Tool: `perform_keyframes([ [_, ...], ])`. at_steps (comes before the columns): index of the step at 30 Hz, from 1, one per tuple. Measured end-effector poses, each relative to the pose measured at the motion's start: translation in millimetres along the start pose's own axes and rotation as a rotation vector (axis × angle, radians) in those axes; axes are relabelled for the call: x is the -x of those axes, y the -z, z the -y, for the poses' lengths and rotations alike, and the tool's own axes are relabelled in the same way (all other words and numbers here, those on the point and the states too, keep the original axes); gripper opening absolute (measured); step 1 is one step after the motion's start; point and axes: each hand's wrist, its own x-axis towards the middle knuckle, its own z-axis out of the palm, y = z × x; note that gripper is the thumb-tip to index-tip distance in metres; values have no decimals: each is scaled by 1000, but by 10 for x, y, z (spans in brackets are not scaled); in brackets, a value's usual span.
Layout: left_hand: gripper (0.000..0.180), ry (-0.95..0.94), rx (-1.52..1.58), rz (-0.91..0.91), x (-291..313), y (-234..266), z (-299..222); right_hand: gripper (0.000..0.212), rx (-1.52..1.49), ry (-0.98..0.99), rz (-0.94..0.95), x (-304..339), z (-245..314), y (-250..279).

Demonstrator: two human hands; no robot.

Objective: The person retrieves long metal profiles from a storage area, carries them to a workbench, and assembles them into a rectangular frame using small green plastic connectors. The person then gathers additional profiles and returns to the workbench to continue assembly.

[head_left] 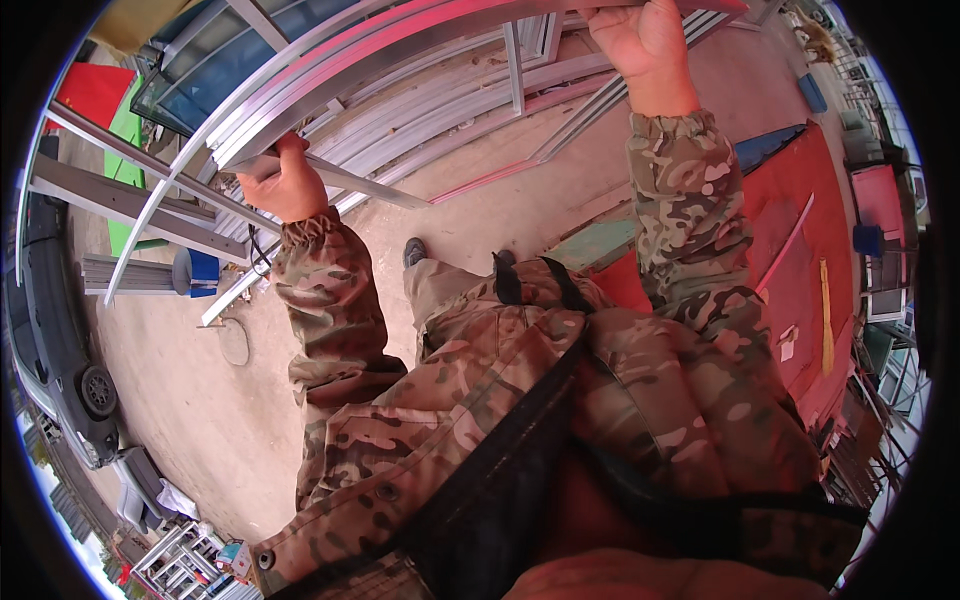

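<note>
A long silver metal profile (335, 85) stretches across the upper part of the head view, bending with the lens. My left hand (290, 188) is closed around its near left end, thumb up against the side. Further right and higher, my right hand (645, 45) grips the same profile close to its other end, palm turned toward me. The fingertips of the right hand are partly cut off by the picture's top edge. Both arms are stretched forward in camouflage sleeves.
Beyond the profile lie more metal lengths and frames (515, 70). At left are slanting bars (130, 195), a blue container (203, 273), a green panel (125, 150) and a dark car (50, 320). A large red sheet (815, 245) lies at right, with a yellow strip (826, 315) on it.
</note>
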Motion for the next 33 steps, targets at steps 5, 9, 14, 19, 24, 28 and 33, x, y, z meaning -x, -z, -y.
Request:
perform_keyframes([
  [5, 13, 3, 137, -202, -937, 1598, 79, 36, 87, -231, 238, 200, -768, -862],
  [9, 12, 169, 50, -397, -2296, 2755, 863, 35, 122, -315, 383, -143, -2213, -1786],
  [14, 20, 64, -239, -338, -3140, 3219, 1391, 36, 37, -433, 340, -468, -3307, -2145],
  [19, 23, 97, -298, -272, -3371, 3331, 1557, 48, 52, -476, 344, -561, -3452, -2188],
  [24, 26, 172, -427, -149, -3578, 3430, 1882, 40, 232, -502, 357, -651, -3611, -2004],
  [28, 26, 183, -407, -125, -3681, 3321, 2096, 33, 497, -598, 250, -369, -3341, -1067],
  [33, 33, 95, -364, -187, -3768, 3420, 2305, 25, 538, -585, -420, 444, -2903, 306],
])
